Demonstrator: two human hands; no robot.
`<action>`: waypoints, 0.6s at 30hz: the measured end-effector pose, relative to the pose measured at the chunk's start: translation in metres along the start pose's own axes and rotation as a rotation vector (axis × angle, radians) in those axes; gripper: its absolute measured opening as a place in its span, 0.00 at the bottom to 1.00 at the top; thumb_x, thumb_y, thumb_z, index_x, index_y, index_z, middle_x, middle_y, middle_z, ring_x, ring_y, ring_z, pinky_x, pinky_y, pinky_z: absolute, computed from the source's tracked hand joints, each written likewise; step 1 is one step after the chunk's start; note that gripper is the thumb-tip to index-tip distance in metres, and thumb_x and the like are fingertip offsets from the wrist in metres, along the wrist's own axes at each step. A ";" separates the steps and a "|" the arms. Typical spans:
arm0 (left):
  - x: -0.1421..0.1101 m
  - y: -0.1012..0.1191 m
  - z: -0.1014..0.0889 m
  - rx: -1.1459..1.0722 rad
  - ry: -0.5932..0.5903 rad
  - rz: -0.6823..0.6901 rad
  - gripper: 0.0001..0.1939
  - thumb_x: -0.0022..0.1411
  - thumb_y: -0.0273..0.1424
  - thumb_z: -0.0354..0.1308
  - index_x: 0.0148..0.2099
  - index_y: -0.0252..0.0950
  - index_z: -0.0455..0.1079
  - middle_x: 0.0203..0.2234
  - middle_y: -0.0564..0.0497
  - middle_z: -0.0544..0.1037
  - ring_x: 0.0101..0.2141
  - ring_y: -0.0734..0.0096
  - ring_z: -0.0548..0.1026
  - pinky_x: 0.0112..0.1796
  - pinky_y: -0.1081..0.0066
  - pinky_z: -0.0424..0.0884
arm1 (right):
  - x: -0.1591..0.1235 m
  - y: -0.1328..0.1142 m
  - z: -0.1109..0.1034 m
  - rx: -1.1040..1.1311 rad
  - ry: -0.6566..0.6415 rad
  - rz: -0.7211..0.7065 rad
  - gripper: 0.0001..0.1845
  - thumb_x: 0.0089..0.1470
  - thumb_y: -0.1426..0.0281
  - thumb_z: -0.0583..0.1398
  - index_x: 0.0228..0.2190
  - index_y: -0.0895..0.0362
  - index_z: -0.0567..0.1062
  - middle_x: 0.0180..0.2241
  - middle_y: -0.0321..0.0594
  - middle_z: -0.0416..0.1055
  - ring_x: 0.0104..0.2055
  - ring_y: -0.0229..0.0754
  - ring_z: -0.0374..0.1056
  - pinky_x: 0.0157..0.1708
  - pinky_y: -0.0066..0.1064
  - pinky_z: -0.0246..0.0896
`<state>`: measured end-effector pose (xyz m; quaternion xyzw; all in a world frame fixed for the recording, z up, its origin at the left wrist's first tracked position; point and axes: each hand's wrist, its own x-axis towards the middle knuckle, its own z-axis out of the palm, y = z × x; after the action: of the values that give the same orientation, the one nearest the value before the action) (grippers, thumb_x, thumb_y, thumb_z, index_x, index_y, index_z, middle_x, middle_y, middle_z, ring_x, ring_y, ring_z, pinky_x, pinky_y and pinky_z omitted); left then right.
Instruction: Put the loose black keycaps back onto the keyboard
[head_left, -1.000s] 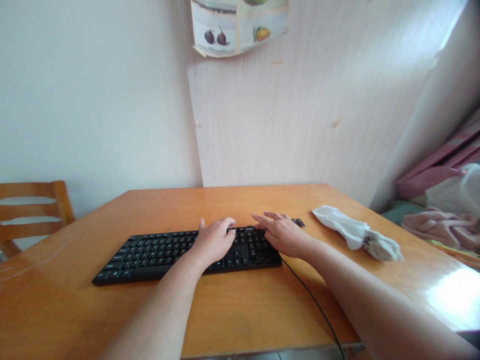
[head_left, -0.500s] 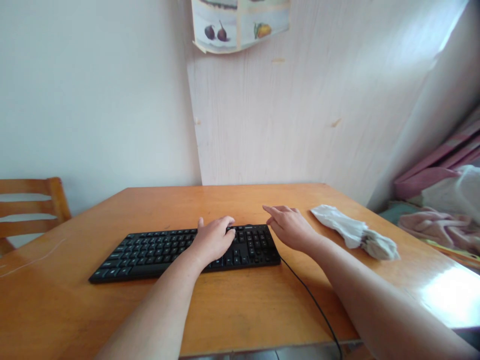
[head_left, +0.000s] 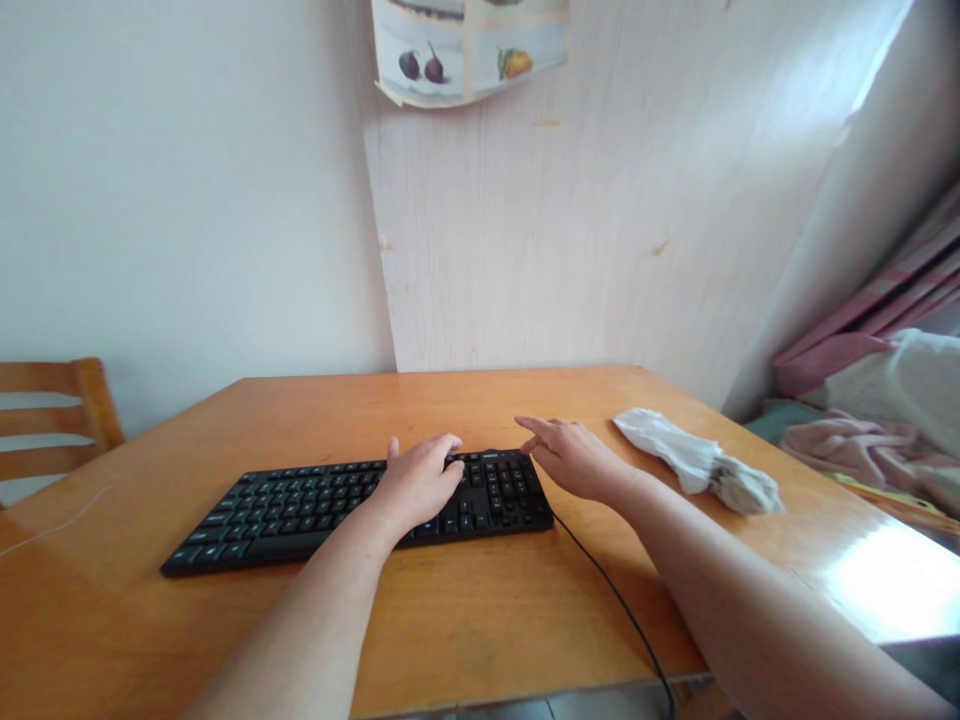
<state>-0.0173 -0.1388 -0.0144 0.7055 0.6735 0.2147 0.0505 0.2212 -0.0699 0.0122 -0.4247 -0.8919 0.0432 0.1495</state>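
Note:
A black keyboard lies on the wooden table, its number pad at the right end. Over its middle-right part rests my left hand, thumb and fingers apart, with nothing in it. The fingertips of that hand are partly hidden, so I cannot tell which keys they touch. At the keyboard's top right corner is my right hand, its index finger stretched out to the left and the other fingers slightly bent. It is empty too. From the right end of the keyboard a black cable runs over the table's near edge.
White cloth with a greyish bunched end lies right of my right hand. A wooden chair stands at the left. Fabrics and a pink curtain are at the right. A fruit poster hangs on the wall behind the table.
The whole view has shifted slightly, so everything appears a little further left. My right hand's index finger now stands out more, with the other fingers bent lower. My left hand stays over the keyboard.

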 end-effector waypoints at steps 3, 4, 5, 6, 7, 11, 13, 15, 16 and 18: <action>0.000 0.001 -0.001 -0.003 -0.001 0.000 0.12 0.65 0.37 0.48 0.49 0.46 0.66 0.52 0.52 0.76 0.52 0.57 0.72 0.58 0.31 0.37 | -0.001 -0.001 -0.002 0.002 -0.012 -0.010 0.28 0.59 0.69 0.49 0.60 0.54 0.67 0.46 0.44 0.77 0.49 0.49 0.71 0.49 0.35 0.59; 0.000 0.001 -0.001 -0.004 -0.004 0.000 0.12 0.64 0.37 0.49 0.49 0.46 0.66 0.52 0.51 0.76 0.52 0.57 0.72 0.58 0.31 0.37 | -0.001 -0.001 -0.003 0.001 -0.011 -0.002 0.27 0.59 0.69 0.50 0.59 0.54 0.67 0.46 0.44 0.77 0.49 0.49 0.71 0.49 0.35 0.59; 0.000 0.001 -0.002 -0.003 -0.006 0.002 0.12 0.64 0.37 0.49 0.49 0.46 0.66 0.52 0.51 0.76 0.52 0.57 0.72 0.58 0.32 0.37 | -0.001 -0.001 -0.004 0.002 -0.009 0.008 0.27 0.59 0.69 0.50 0.59 0.54 0.68 0.46 0.44 0.77 0.48 0.49 0.71 0.49 0.35 0.59; 0.000 0.001 -0.002 -0.002 -0.007 0.003 0.12 0.64 0.37 0.49 0.49 0.45 0.66 0.52 0.50 0.76 0.52 0.57 0.72 0.58 0.32 0.37 | -0.001 0.000 -0.004 0.005 -0.006 0.014 0.27 0.59 0.69 0.50 0.59 0.54 0.68 0.46 0.43 0.78 0.48 0.48 0.71 0.49 0.35 0.59; -0.001 0.001 -0.002 0.000 -0.008 0.005 0.13 0.64 0.37 0.49 0.49 0.45 0.66 0.52 0.50 0.76 0.52 0.57 0.72 0.59 0.32 0.37 | -0.002 0.000 -0.005 0.009 -0.005 0.017 0.27 0.59 0.69 0.50 0.59 0.54 0.68 0.45 0.42 0.78 0.48 0.48 0.72 0.49 0.35 0.60; -0.001 0.000 -0.001 0.016 -0.002 0.010 0.13 0.64 0.37 0.48 0.50 0.45 0.66 0.52 0.50 0.76 0.53 0.56 0.72 0.59 0.33 0.37 | -0.004 -0.002 -0.007 0.009 -0.028 -0.030 0.27 0.59 0.69 0.50 0.58 0.53 0.69 0.46 0.42 0.78 0.47 0.47 0.72 0.48 0.35 0.61; -0.001 0.000 0.000 0.020 0.000 0.011 0.13 0.64 0.37 0.48 0.50 0.46 0.66 0.52 0.50 0.76 0.53 0.56 0.72 0.59 0.33 0.37 | -0.006 -0.004 -0.008 -0.010 -0.045 -0.065 0.26 0.59 0.69 0.49 0.57 0.54 0.71 0.47 0.43 0.77 0.47 0.48 0.72 0.48 0.35 0.61; -0.001 0.000 0.000 0.019 -0.002 0.014 0.13 0.64 0.37 0.49 0.50 0.46 0.66 0.52 0.50 0.76 0.52 0.56 0.72 0.59 0.34 0.38 | -0.008 -0.006 -0.010 -0.028 -0.048 -0.080 0.25 0.59 0.69 0.49 0.55 0.53 0.72 0.47 0.43 0.77 0.47 0.48 0.73 0.47 0.35 0.62; -0.001 0.000 0.000 0.019 -0.002 0.016 0.13 0.64 0.37 0.49 0.50 0.46 0.66 0.52 0.50 0.76 0.52 0.56 0.72 0.59 0.34 0.38 | -0.009 -0.007 -0.011 -0.032 -0.044 -0.080 0.25 0.59 0.69 0.49 0.55 0.53 0.72 0.46 0.43 0.77 0.46 0.48 0.73 0.46 0.34 0.62; -0.001 0.000 0.000 0.017 0.000 0.018 0.13 0.64 0.37 0.49 0.49 0.46 0.66 0.51 0.49 0.76 0.52 0.56 0.72 0.59 0.34 0.37 | -0.011 -0.009 -0.014 -0.028 -0.038 -0.080 0.25 0.59 0.69 0.50 0.56 0.53 0.72 0.45 0.43 0.78 0.45 0.47 0.73 0.45 0.34 0.61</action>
<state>-0.0173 -0.1398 -0.0147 0.7121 0.6688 0.2093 0.0428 0.2249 -0.0846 0.0245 -0.3900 -0.9112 0.0328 0.1283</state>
